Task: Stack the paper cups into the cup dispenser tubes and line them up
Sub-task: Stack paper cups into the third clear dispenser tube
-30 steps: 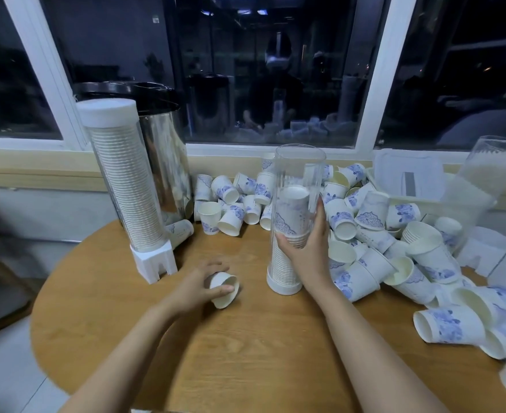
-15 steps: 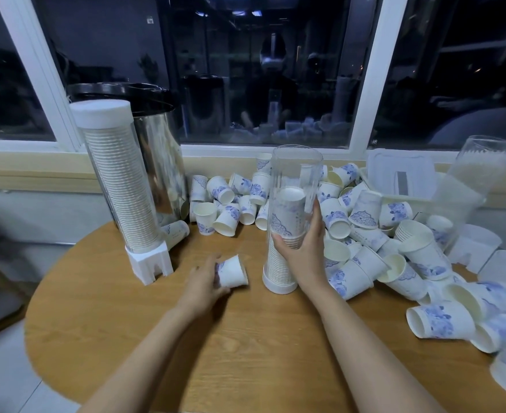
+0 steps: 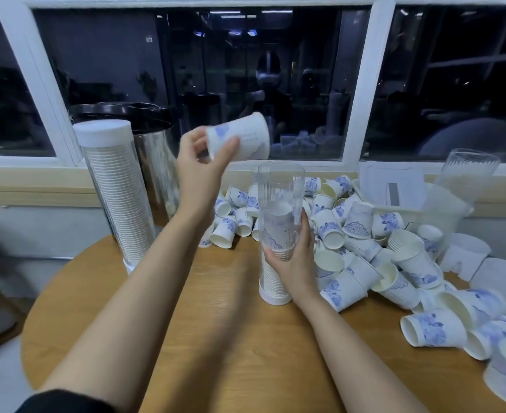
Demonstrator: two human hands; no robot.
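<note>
- Right now, a paper cup [image 3: 240, 140] is being held in the air by the left hand [image 3: 204, 162]; it is being pinched at its narrow end between thumb and fingers.
- The cup is being carried tilted on its side, wide end pointing right, above and a little left of the open top of the clear tube [image 3: 280, 189].
- The clear tube is being steadied upright on the wooden counter [image 3: 216, 338] by the right hand [image 3: 293, 257], whose fingers are being curled round its lower half.
- A stack of cups [image 3: 275, 281] is being kept inside this tube, reaching roughly halfway up.
- A second tube [image 3: 117, 192], packed with cups up to its white cap [image 3: 102, 132], is being seen at the left, just in front of a metal urn [image 3: 156, 156].
- A heap of loose cups [image 3: 350, 231], many with blue patterns, is being seen spread behind and to the right of the clear tube, most of them on their sides.
- A third tube [image 3: 457, 192] is being propped at a slant near the window at the far right, with white plastic bases [image 3: 466, 254] beside it.
</note>
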